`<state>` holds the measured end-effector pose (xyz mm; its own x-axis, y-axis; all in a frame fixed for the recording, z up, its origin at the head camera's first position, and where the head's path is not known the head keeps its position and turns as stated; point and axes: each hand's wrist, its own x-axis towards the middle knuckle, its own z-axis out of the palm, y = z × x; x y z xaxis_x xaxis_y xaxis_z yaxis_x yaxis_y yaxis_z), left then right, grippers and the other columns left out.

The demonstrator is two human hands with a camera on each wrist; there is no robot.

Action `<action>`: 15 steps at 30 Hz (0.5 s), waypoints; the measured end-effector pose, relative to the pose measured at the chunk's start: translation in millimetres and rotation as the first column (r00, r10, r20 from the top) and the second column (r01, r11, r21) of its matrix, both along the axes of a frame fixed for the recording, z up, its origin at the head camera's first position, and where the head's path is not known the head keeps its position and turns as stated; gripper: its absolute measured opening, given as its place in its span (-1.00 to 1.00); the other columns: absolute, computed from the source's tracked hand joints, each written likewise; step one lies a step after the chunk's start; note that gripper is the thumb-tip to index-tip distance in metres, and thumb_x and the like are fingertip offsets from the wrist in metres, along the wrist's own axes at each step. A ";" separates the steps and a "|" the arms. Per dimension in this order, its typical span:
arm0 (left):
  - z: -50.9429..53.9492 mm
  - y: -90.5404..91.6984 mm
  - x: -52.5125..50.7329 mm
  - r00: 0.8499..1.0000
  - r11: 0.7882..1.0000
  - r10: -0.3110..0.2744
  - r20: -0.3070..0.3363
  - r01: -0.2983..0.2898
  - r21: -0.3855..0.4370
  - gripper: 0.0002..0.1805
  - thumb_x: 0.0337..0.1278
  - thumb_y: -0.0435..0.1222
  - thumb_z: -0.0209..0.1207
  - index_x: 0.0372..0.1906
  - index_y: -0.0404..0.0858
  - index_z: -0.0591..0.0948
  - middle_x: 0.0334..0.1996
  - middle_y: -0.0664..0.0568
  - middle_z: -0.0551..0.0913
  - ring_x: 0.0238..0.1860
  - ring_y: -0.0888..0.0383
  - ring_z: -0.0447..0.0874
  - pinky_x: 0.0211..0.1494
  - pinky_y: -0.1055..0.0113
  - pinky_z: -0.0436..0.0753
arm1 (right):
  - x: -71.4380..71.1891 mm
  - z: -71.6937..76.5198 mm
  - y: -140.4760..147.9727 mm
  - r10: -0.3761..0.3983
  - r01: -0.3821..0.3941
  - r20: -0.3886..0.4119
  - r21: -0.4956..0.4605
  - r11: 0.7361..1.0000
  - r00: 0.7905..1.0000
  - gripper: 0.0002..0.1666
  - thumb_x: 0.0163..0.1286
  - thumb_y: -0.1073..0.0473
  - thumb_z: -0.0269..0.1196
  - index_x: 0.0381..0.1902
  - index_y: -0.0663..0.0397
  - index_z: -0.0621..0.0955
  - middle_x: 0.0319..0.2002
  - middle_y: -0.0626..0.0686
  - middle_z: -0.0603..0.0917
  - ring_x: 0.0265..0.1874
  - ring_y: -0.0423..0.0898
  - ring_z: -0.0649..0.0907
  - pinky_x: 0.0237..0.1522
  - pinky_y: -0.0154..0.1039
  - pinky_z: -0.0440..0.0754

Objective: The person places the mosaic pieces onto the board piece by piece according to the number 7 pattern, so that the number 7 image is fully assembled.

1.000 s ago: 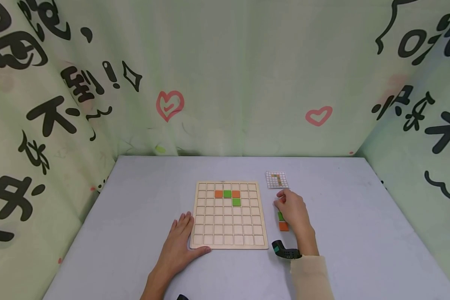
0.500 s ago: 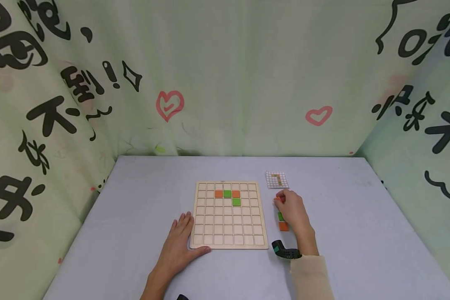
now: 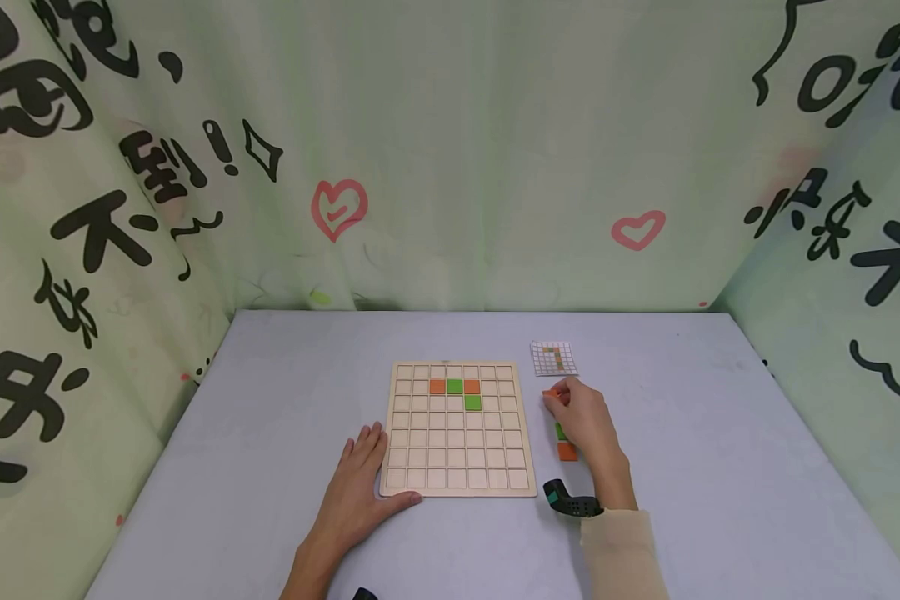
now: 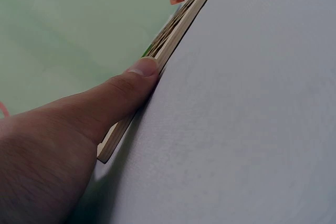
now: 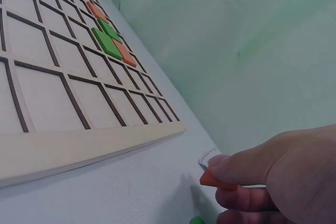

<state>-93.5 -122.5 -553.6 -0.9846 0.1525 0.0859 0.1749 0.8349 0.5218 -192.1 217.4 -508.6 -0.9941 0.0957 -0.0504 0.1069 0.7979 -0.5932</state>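
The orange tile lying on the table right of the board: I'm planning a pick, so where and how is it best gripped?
Probably pinch its left and right edges from above, coming in from the near side. The orange tile is a square lying flat, and a green tile sits close at its far edge, partly hidden by the right hand.

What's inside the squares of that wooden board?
The board holds an orange tile, a green tile and another orange tile in a row, plus a second green tile on the rightmost one's near side. The tiles hide whatever is beneath them.
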 end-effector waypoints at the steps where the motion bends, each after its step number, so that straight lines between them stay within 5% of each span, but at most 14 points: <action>1: 0.0 -0.1 0.0 1.000 1.000 0.000 0.000 0.000 -0.002 0.21 -0.15 0.35 0.35 0.48 -0.38 0.29 0.54 -0.21 0.22 0.60 -0.13 0.07 0.66 -0.04 0.08 | 0.1 0.3 0.0 -0.002 0.002 0.002 -0.001 1.000 1.000 -0.70 0.42 0.10 0.29 -0.08 0.24 0.60 -0.26 0.18 0.70 -0.39 -0.03 0.58 -0.45 -0.33 0.49; 15: -0.5 -0.4 0.5 1.000 1.000 -0.005 -0.006 0.005 -0.009 0.21 -0.14 0.35 0.34 0.49 -0.38 0.29 0.55 -0.20 0.22 0.60 -0.13 0.08 0.65 -0.04 0.09 | 0.6 5.5 -6.1 0.005 -0.006 -0.029 -0.014 1.000 1.000 -0.69 0.42 0.08 0.27 -0.05 0.22 0.61 -0.28 0.14 0.67 -0.39 -0.04 0.56 -0.42 -0.32 0.50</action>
<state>-93.0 -122.9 -554.1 -0.9832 0.1580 0.0909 0.1822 0.8385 0.5135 -191.5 211.3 -503.1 -0.9957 0.0896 -0.0225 0.0848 0.7902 -0.6069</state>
